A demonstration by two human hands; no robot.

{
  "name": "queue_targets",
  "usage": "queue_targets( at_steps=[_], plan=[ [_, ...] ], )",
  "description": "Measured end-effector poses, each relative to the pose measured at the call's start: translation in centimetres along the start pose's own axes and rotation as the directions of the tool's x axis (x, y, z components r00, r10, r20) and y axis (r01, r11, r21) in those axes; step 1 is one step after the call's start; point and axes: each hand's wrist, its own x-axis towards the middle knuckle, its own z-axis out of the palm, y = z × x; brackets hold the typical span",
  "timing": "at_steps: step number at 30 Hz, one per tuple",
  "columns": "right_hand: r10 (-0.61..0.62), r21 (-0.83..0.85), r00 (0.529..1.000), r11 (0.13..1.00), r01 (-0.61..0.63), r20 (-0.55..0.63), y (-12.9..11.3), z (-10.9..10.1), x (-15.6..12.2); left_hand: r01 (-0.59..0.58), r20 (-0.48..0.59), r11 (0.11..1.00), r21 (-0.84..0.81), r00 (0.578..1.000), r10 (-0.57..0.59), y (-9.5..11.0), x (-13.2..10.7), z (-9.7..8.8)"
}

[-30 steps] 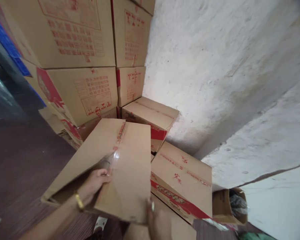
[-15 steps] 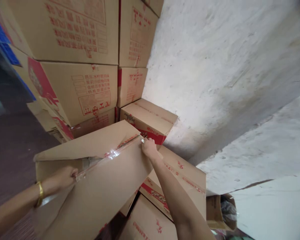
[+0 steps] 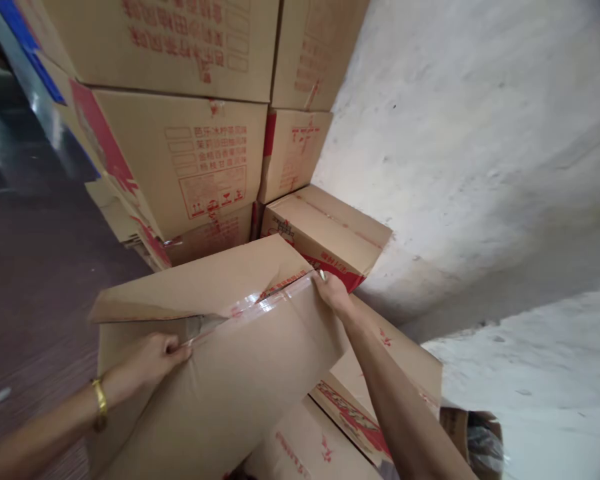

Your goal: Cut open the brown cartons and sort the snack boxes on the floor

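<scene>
Fingers (image 3: 183,355) of the left hand (image 3: 153,360), as seen in the head view, are pinched on the taped edge of an open carton (image 3: 240,380), in the lower middle of the frame. A gold bracelet (image 3: 100,403) is worn on that wrist. By the right hand (image 3: 334,293), near the centre of the frame, the far end of the same seam is gripped, with the fingers bent over the edge; how they are set beneath cannot be fully told, since they are partly hidden. The carton is held tilted, and between the hands its seam is spanned by shiny clear tape (image 3: 267,303) with red print. At the left end a gap is left between the upper flap (image 3: 215,283) and the front panel.

Behind it, at upper left, large closed cartons (image 3: 145,140) printed in red are stacked. Beside that stack, another carton (image 3: 330,217) is set against the white wall (image 3: 455,133). Under the right forearm a carton (image 3: 405,347) with a red-printed side is partly covered, and below it a further taped carton (image 3: 300,440) is seen. At lower right, clear plastic (image 3: 485,447) is held in a small box (image 3: 453,427). Dark floor (image 3: 30,267) is shown at left, blurred.
</scene>
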Motion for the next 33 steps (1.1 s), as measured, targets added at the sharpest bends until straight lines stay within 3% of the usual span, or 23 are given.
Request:
queue_targets(
  at_steps=[4,7,10,12,18,23,28,31,33],
  plan=[
    [0.021,0.046,0.999,0.999,-0.019,-0.038,0.1,0.4,-0.7,-0.004,0.004,0.999,0.053,1.000,0.003,0.9,-1.0,-0.4],
    [0.034,0.141,0.977,0.990,-0.004,-0.211,0.3,0.9,-2.5,-0.022,-0.005,0.997,0.078,1.000,0.022,1.5,-2.4,-0.9],
    [0.028,0.328,0.918,0.938,0.113,-0.395,0.7,1.3,-4.3,-0.018,-0.008,0.991,0.134,1.000,0.020,2.0,-3.5,-1.5],
    [0.048,0.434,0.894,0.885,0.168,-0.446,0.9,1.4,-5.3,-0.036,-0.015,0.989,0.145,0.999,0.038,2.3,-3.9,-1.7],
    [0.149,0.584,0.858,0.787,0.198,-0.492,1.5,0.6,-6.9,-0.107,-0.018,0.981,0.164,0.994,0.111,2.4,-3.9,-1.7],
    [0.212,0.601,0.801,0.770,0.216,-0.560,2.9,0.2,-7.8,-0.143,0.006,0.956,0.257,0.989,0.146,3.4,-4.4,-1.8],
    [0.241,0.601,0.771,0.768,0.220,-0.589,4.8,0.4,-8.4,-0.291,-0.013,0.897,0.333,0.950,0.313,4.7,-5.0,-1.1],
    [0.228,0.583,0.783,0.787,0.201,-0.578,5.2,0.5,-8.0,-0.278,-0.047,0.856,0.436,0.943,0.330,5.5,-4.0,-1.7],
    [0.179,0.524,0.831,0.838,0.152,-0.527,5.0,0.1,-7.5,-0.253,-0.021,0.848,0.465,0.955,0.297,6.2,-2.5,-2.6]
  ],
)
